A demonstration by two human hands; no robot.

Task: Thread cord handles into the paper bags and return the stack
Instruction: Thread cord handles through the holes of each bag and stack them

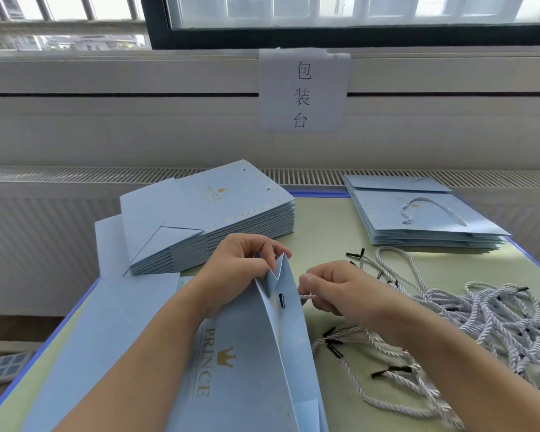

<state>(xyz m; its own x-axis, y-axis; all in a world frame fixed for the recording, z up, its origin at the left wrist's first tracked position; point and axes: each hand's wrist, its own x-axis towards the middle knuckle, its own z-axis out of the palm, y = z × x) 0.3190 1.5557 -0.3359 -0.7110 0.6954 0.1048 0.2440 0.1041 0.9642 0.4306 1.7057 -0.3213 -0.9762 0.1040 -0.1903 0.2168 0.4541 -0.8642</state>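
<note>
early on: the left hand [240, 266] pinches the bag [250, 353] mouth, the right hand [334, 291] pinches a cord [307, 296] through its hole; a tall unthreaded stack [219, 219] at eleven o'clock, a short finished pile [424, 219] at one.

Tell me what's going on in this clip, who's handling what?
A person is fitting cord handles to light blue paper bags at a table. The left hand pinches the top edge of the bag being worked on, while the right hand pinches a twisted white cord beside it; a black cord tip shows inside the bag. A tall stack of bags without handles lies behind, a shorter stack with a handle showing to the right, and loose cords nearby.
</note>
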